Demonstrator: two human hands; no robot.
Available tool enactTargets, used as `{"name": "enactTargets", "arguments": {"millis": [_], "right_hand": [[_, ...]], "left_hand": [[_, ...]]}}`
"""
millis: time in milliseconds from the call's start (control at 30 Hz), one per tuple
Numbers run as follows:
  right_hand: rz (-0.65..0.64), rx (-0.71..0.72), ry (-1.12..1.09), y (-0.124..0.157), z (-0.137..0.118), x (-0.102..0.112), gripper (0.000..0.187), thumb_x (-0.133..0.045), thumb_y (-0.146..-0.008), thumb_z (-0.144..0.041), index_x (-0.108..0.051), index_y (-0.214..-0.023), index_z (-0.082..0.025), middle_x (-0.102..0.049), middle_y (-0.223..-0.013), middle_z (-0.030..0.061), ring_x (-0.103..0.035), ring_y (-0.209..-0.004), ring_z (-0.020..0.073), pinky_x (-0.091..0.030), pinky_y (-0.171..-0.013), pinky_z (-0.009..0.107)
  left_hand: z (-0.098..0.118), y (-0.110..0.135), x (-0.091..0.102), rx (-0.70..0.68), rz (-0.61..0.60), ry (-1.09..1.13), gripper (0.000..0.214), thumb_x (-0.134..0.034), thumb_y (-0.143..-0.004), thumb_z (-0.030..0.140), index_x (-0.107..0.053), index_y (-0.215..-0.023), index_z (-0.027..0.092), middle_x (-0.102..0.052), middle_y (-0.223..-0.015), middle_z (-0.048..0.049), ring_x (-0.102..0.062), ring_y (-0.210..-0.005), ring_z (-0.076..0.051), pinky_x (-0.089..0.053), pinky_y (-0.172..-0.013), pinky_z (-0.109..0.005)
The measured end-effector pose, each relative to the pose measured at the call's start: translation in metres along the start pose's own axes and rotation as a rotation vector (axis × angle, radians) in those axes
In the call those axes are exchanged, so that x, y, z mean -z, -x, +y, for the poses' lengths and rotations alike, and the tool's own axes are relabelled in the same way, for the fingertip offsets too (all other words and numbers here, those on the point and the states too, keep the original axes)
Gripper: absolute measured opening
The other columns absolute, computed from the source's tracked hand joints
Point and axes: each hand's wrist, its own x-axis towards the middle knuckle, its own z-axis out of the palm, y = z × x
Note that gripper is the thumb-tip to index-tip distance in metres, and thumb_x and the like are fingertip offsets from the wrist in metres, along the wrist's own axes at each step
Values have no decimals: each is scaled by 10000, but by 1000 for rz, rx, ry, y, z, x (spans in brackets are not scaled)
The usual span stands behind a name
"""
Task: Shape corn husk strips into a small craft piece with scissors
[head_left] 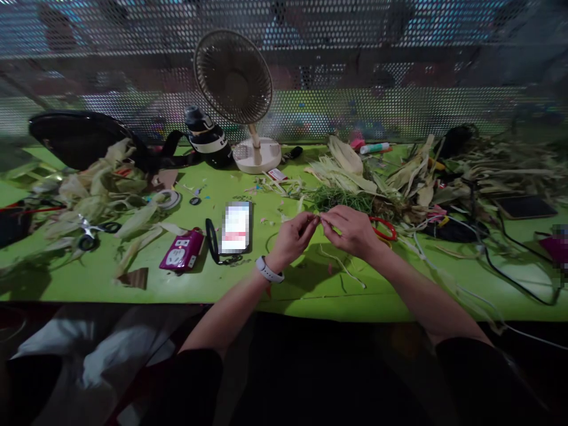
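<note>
Had a thin pale strand [341, 264] near the front edge of the bench [248, 287]. Held left hand [290, 241] and right hand [349, 231] beyond, with fingers pinched together; could not tell whether on anything. Had green stems [339, 200] behind, then dry husks [346, 157], and a fan [233, 77] toward the back edge.

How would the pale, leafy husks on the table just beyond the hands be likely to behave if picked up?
The husks look thin and sheet-like, so they would probably be light and rather floppy. Some edges seem frayed into strips, so they might tear easily. They overlap loosely on the table, so lifting one could drag others along.
</note>
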Motion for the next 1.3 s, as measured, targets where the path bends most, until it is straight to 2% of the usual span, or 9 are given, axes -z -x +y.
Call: {"name": "enactTargets", "arguments": {"millis": [167,333,433,667,867,967,1067,1200,1300], "right_hand": [[-29,64,82,2,1,-3,237,-476,-956,-182,-709,-946,-139,-689,-789,66,-603,-718,148,-473,-653,271],[-49,155,252,3,-4,-5,210,-501,-952,-158,-699,-907,-103,-633,-708,63,-540,-674,162,-424,-643,303],[-93,143,263,5,-5,-7,227,-494,-960,-158,-689,-848,-128,-605,-688,62,-510,-665,166,-386,-642,323],[-206,128,294,5,-8,-5,289,-453,-962,-175,-680,-785,-150,-606,-689,77,-481,-686,192,-325,-628,351],[-224,146,302,6,-15,-8,213,-506,-879,-161,-710,-865,-101,-634,-770,114,-475,-760,226,-335,-667,374],[-245,64,221,8,-14,-13,269,-518,-862,-179,-711,-1013,-69,-654,-843,133,-495,-797,243,-376,-682,383],[-169,-47,-21,8,-8,-15,349,-492,-880,-201,-694,-1135,-76,-665,-885,123,-544,-824,232,-450,-720,372],[-53,-264,-435,4,2,-13,315,-463,-926,-210,-730,-1082,-154,-675,-831,62,-612,-757,158,-508,-682,290],[-41,-370,-501,2,4,-11,222,-559,-904,-262,-758,-958,-179,-692,-787,48,-630,-707,145,-514,-655,275]], "left_hand": [[3,1,-1,30,8,8,299,-472,-952,417,-508,-766,186,-502,-592,35,-437,-528,-90,-368,-554,-229],[0,0,-2,144,-158,219,339,-415,-965,489,-477,-824,187,-611,-659,2,-577,-543,-94,-460,-545,-217],[-1,0,-2,197,-198,323,383,-439,-934,551,-478,-846,180,-611,-747,-17,-622,-612,-103,-509,-517,-206],[4,0,-5,341,-149,494,437,-554,-852,597,-529,-833,161,-584,-805,-12,-619,-726,-116,-593,-601,-247],[-5,-6,-11,454,-17,594,539,-670,-721,662,-542,-730,138,-529,-649,39,-506,-556,-52,-541,-534,-207],[-7,-9,-10,458,17,622,524,-685,-727,639,-526,-687,140,-522,-590,49,-497,-514,-47,-510,-507,-194],[-5,-10,-8,425,35,657,481,-662,-771,614,-522,-743,155,-582,-621,40,-603,-573,-84,-561,-577,-236],[-2,-7,-7,345,1,614,458,-624,-810,611,-539,-809,161,-619,-600,32,-634,-548,-92,-576,-600,-244],[-3,-6,-8,280,-20,553,450,-588,-836,613,-542,-817,166,-628,-595,25,-634,-518,-97,-579,-580,-250]]}}
